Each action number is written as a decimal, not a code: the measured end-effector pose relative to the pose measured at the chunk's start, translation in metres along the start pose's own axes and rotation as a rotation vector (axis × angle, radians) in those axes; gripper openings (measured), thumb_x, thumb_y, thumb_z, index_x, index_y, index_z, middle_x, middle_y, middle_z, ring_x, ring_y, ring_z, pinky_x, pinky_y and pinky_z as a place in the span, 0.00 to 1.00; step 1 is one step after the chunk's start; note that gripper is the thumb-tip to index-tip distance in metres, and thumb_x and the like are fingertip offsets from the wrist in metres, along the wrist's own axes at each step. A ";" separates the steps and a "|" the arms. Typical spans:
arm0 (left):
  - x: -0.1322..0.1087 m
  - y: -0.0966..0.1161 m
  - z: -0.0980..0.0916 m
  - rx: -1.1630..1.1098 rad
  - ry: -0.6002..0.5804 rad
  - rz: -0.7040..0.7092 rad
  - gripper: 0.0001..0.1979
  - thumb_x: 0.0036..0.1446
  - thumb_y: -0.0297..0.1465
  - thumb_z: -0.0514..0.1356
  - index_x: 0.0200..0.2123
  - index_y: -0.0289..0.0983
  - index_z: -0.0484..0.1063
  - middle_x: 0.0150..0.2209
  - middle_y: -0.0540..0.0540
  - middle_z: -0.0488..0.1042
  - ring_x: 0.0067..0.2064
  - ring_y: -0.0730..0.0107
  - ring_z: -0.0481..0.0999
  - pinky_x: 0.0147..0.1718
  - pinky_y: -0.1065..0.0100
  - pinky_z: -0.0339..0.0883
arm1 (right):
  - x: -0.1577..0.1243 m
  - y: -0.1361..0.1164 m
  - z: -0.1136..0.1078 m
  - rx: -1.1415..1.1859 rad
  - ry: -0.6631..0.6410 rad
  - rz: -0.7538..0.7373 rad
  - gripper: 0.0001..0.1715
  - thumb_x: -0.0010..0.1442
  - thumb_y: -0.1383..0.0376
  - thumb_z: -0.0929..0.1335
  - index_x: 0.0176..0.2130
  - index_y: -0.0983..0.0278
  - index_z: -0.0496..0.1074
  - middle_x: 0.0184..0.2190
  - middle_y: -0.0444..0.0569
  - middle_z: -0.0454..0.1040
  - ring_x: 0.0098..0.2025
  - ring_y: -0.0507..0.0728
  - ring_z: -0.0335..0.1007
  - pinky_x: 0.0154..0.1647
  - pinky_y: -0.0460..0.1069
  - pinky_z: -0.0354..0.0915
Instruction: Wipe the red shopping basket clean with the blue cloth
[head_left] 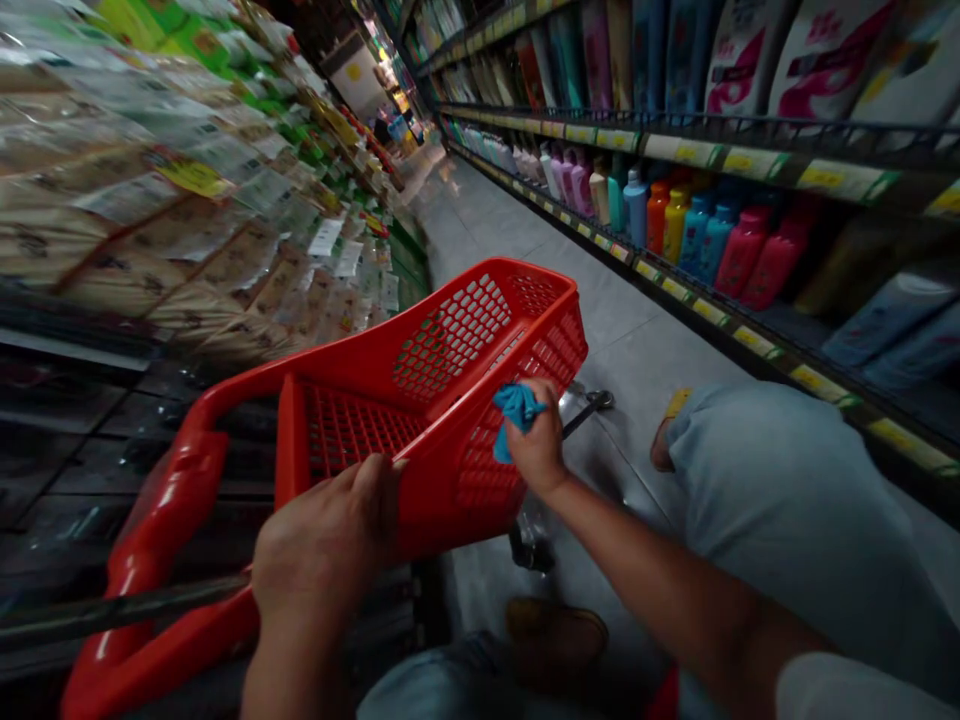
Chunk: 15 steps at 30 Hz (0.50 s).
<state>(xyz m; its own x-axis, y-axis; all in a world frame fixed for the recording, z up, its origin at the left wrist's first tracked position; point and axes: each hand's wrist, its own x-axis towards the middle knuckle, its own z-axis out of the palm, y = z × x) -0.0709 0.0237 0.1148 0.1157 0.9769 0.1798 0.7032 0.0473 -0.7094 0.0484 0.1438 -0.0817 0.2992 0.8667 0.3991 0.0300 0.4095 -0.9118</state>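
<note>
A red plastic shopping cart (431, 500) stands in the aisle, with holed sides and a looped handle at the lower left. My left hand (326, 540) is closed over the near rim of its basket, close to the handle; the fingertips are partly hidden. With my right hand (538, 445) I grip a bunched blue cloth (517, 408) against the outer near side of the basket. Inside the basket, the visible part shows bare red lattice.
Shelves on the right hold several bottles (705, 240) in many colours, above a price-label rail (705, 310). Packaged goods (187, 260) hang densely on the left. Grey floor tiles (480, 210) run down the aisle. My bent knee (780, 500) is close to the right shelf.
</note>
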 end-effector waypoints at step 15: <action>0.001 0.000 -0.002 0.006 -0.139 -0.099 0.22 0.72 0.40 0.44 0.32 0.40 0.71 0.27 0.47 0.78 0.28 0.63 0.74 0.26 0.65 0.40 | 0.037 0.030 -0.019 -0.126 -0.026 0.012 0.15 0.59 0.69 0.63 0.48 0.61 0.63 0.46 0.53 0.68 0.52 0.61 0.65 0.60 0.60 0.62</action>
<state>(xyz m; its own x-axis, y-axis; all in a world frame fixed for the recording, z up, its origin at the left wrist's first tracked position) -0.0694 0.0247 0.1160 -0.0529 0.9868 0.1533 0.7018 0.1459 -0.6972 0.0785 0.1822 -0.0962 0.2754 0.8790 0.3893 0.1466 0.3618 -0.9206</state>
